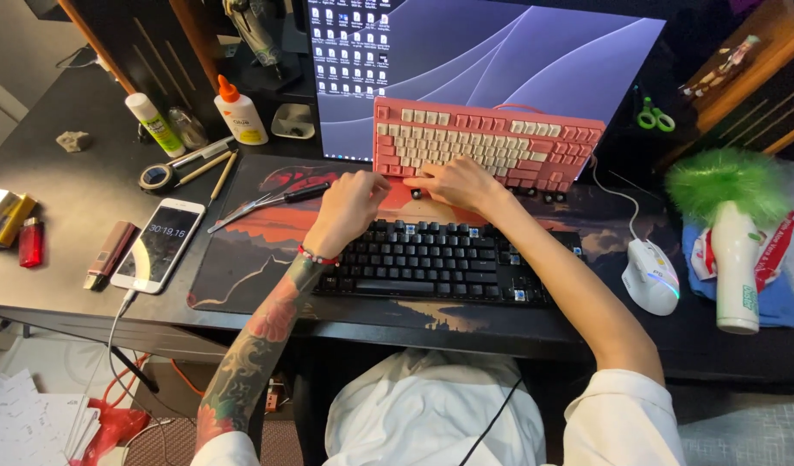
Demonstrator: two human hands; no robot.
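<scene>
a wide monitor (pixel 483 69) stands at the back of the tabletop (pixel 78 198), lit with purple-grey waves and rows of small icons on its left. a white phone (pixel 159 244) lies flat at the left, screen dark with pale digits. behind it stand a white glue bottle with orange cap and yellow label (pixel 240 112) and a white tube with green label (pixel 154 124). at the right lies a red-and-white packet (pixel 775 246).

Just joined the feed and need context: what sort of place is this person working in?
Most likely a home computer desk used for hobby work. A monitor stands at the back, both hands, left hand and right hand, rest on a pink keyboard propped above a black keyboard, with glue bottles nearby.
</scene>
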